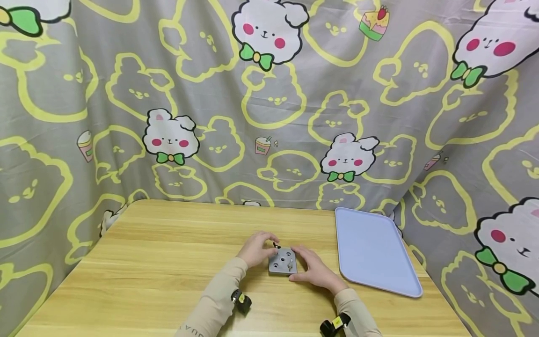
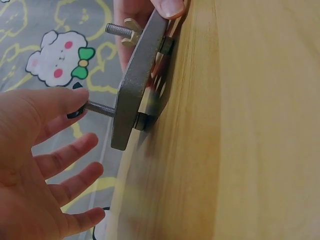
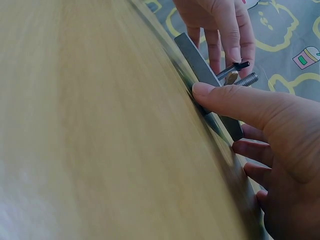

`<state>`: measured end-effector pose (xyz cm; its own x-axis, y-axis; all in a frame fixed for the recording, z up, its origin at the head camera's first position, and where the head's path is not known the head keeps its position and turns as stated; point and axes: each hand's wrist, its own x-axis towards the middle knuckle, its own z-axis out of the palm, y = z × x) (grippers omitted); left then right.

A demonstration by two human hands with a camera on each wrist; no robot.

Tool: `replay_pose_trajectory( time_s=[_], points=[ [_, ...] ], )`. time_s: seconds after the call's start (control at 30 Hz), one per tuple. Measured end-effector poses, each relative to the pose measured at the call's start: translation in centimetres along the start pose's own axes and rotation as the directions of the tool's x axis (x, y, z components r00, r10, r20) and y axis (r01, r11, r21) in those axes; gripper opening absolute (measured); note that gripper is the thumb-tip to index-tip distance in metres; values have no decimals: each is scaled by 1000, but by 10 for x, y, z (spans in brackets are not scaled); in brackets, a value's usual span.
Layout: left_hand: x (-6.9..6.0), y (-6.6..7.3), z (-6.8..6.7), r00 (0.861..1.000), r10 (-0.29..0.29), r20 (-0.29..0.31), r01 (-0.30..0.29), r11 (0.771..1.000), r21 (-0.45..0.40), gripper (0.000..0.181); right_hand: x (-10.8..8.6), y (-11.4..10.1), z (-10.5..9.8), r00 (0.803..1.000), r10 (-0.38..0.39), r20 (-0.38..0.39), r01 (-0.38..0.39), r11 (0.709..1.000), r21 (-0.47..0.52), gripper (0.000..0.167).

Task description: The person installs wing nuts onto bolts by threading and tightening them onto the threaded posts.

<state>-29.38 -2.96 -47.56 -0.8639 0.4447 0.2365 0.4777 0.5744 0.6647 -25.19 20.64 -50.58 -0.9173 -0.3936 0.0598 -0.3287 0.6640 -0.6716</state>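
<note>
The grey plate [image 1: 280, 269] is positioned over the wooden table [image 1: 168, 243], between the two hands; its drilled face points upward; its outline is close to square, so a long axis cannot be told; three visible holes run diagonally from far right to near left. Two threaded bolts [image 2: 101, 108] pass through the plate at opposite corners, long axes perpendicular to its face; the bolt heads [image 2: 140, 121] project from the underside toward the tabletop. At the plate's far left corner, the left hand [image 1: 255, 250] pinches the black wing nut [image 1: 276, 245] between thumb and index finger, remaining fingers spread; at its right side, the right hand [image 1: 316, 270] grips the plate edge, thumb near, fingers far. A brass wing nut [image 2: 132, 27] is seated at the plate's near right corner. Surface: pale, straight-grained wood; right of the plate, well apart, lies a light blue tray [image 1: 379, 248]; beyond the plate hangs a grey curtain [image 1: 210, 100] with yellow outlines and white cartoon animals.
</note>
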Motion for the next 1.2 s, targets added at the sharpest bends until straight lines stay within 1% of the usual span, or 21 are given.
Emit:
replay_pose_trajectory(
  time_s=[0.07, 0.13, 0.23, 0.37, 0.53, 0.67, 0.8, 0.93, 1.0, 1.1, 1.2],
  points=[
    [0, 1, 0, 1000, -10, 0, 10, 1000, -12, 26, 0, 0, 0, 1000, -1, -1, 1, 1000, 5, 91],
    [0, 2, 0, 1000, -17, -7, 17, 1000, -16, 27, 0, -1, 0, 1000, -1, -1, 1, 1000, 8, 91],
    [0, 3, 1, 999, -28, -22, 28, 1000, 2, 23, 0, -1, -1, 1000, 1, 0, -1, 1000, 12, 90],
    [-1, 5, 2, 998, -27, -48, 29, 999, 35, 17, 0, -2, -1, 1000, 5, 1, -5, 1000, 9, 90],
    [-1, 5, 4, 998, -10, -65, 14, 998, 66, 14, 0, -2, -1, 1000, 10, 0, -10, 1000, 8, 90],
    [-1, 4, 3, 998, 8, -57, -4, 998, 60, 14, 0, -2, -1, 1000, 4, 2, -4, 1000, 7, 91],
    [-1, 4, 2, 999, 11, -34, -10, 1000, 22, 13, 0, -1, -1, 1000, -1, 4, 1, 1000, 7, 91],
    [-1, 3, 2, 1000, 4, -12, -4, 1000, -5, 13, 0, -1, -1, 1000, -3, 5, 3, 1000, 11, 91],
    [-1, 3, 2, 1000, -13, -4, 13, 1000, -14, 17, 0, 0, -1, 1000, -4, 6, 4, 1000, 13, 91],
    [-2, 4, 1, 998, -56, -1, 56, 998, -32, 31, 0, 0, -1, 1000, -4, 7, 4, 1000, 15, 91],
    [-1, 6, 1, 994, -104, -34, 104, 995, 1, 45, 0, 0, -1, 1000, -3, 8, 3, 1000, 20, 91]
  ],
)
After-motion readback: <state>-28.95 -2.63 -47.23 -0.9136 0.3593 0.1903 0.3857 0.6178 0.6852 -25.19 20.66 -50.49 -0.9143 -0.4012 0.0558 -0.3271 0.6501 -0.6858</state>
